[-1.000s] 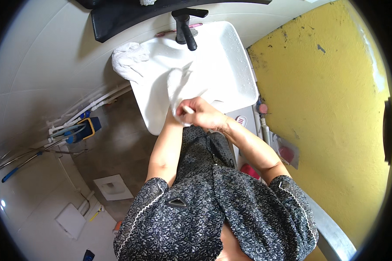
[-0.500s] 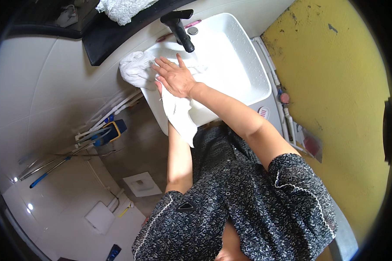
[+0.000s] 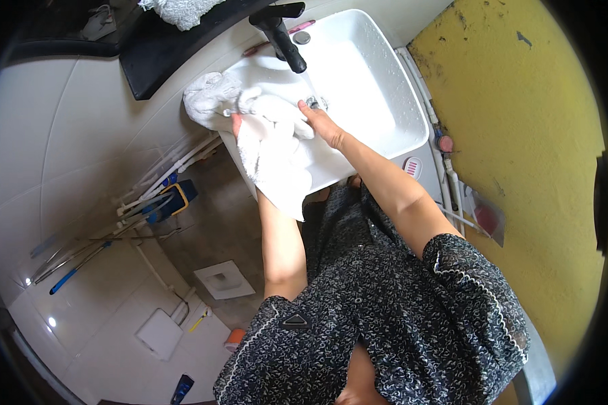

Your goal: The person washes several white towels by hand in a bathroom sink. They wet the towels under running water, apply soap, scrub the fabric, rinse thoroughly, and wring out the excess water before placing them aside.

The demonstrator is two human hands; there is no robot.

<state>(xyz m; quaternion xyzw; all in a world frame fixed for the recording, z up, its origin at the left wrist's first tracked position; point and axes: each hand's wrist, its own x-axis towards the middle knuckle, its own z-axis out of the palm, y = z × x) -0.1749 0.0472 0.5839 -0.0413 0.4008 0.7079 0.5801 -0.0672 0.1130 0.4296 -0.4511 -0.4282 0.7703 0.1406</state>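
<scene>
A white towel (image 3: 280, 165) is draped over my left hand (image 3: 237, 125) and forearm, at the near left side of the white sink (image 3: 402, 138). Only some fingertips of that hand show at the towel's left edge; the rest is covered. My right hand (image 3: 324, 127) is at the towel's right side over the basin, its thumb raised and its fingers partly hidden against the folded cloth. A bunched white cloth (image 3: 211, 98) lies on the sink's left corner; I cannot tell whether it is part of the same towel. Water runs from the black faucet (image 3: 287, 50).
Behind the faucet lies a pink toothbrush-like stick (image 3: 301, 27). A black shelf (image 3: 145, 71) holds another white towel (image 3: 182, 10). White pipes (image 3: 425, 101) run along the yellow wall (image 3: 520, 121). Down left are a blue bucket (image 3: 172, 202), mop handles and a floor toilet (image 3: 224, 279).
My right hand has come off the top of the towel and moved right, to its side. The towel is now more spread and folded up between my hands. The drain has come into view.
</scene>
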